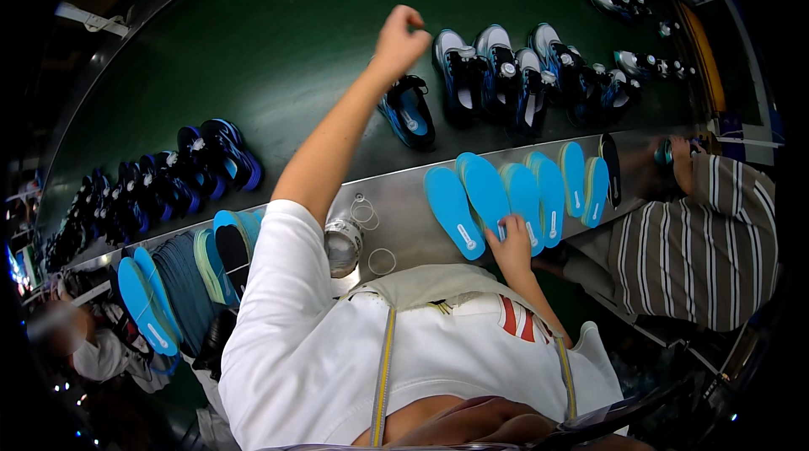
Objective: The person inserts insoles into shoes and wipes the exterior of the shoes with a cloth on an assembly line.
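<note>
My left hand point(403, 40) is stretched far forward over a green work surface, its fingers curled; whatever they may hold is hidden. Just below that wrist lies a black and blue sports shoe point(410, 116) with a blue insole inside. My right hand point(512, 250) is closed at the heel end of a light-blue insole point(520, 190), fingertips on it. To its left lie two more blue insoles, the longer one point(485, 188) slanting toward my right hand. Several others, such as a blue insole point(573, 174), lie in pairs to the right on the metal ledge point(404, 236).
White, black and blue shoes point(497, 72) stand in a row ahead right; black shoes point(160, 181) line the left. Rubber rings point(382, 261) and a tin can point(343, 246) sit on the ledge. More insoles point(148, 306) are at left. A person in a striped shirt point(695, 240) is right.
</note>
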`<state>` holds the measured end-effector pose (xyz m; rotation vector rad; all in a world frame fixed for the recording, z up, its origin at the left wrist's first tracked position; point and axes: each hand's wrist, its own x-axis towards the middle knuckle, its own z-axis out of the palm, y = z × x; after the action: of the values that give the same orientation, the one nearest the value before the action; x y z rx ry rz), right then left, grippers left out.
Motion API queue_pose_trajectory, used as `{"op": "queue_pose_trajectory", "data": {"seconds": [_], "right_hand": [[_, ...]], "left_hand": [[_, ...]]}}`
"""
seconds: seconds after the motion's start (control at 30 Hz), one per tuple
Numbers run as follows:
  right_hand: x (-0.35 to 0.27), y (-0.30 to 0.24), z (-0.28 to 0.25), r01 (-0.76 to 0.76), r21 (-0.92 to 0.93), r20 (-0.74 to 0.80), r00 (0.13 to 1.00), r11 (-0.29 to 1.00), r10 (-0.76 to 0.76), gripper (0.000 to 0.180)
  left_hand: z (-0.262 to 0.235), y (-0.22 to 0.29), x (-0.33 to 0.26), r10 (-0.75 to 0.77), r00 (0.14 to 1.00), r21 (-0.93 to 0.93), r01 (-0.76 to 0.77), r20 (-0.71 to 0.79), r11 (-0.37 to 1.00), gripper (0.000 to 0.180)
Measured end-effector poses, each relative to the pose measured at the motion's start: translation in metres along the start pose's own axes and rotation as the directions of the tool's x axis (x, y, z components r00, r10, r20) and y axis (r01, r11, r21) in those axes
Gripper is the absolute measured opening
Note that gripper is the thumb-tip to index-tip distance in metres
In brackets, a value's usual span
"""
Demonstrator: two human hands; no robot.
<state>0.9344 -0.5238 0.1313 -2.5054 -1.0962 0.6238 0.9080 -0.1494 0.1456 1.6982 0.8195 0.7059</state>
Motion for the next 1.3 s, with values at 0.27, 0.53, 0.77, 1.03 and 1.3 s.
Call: {"op": "queue_pose_trajectory", "data": {"seconds": [0.27, 0.53, 0.77, 1.03, 1.3], "right_hand": [[0.102, -0.021, -0.092, 0.079, 0.462, -0.020, 0.997, 0.883, -0.078, 0.018], [0.228, -0.080, -0.077, -0.325, 0.309, 0.640, 0.766, 0.894, 0.058, 0.012], [0.225, -0.073, 0.009, 0.591, -0.344, 0.259, 0.806, 0.729, -0.532, 0.018], [0.214, -0.090, -0.025, 0.406, -0.368, 0.469, 0.858, 0.837, -0.210, 0.027], [0.221, -0.077, 0.004, 0.560, -0.489, 0.379, 0.827, 0.669, -0.415, 0.014]], "left_hand": [[0.065, -0.014, -0.009, 0.045, 0.947, 0.526, -0.217, 0.319, 0.823, 0.043], [0.048, -0.012, 0.003, -0.170, 0.904, 0.626, -0.127, 0.392, 0.769, 0.025], [0.043, -0.028, 0.006, -0.148, 0.869, 0.530, -0.145, 0.472, 0.835, 0.030], [0.050, -0.034, -0.014, -0.140, 0.957, 0.366, 0.040, 0.253, 0.930, 0.041], [0.054, -0.046, -0.014, -0.115, 0.954, 0.337, 0.015, 0.278, 0.941, 0.033]]}}
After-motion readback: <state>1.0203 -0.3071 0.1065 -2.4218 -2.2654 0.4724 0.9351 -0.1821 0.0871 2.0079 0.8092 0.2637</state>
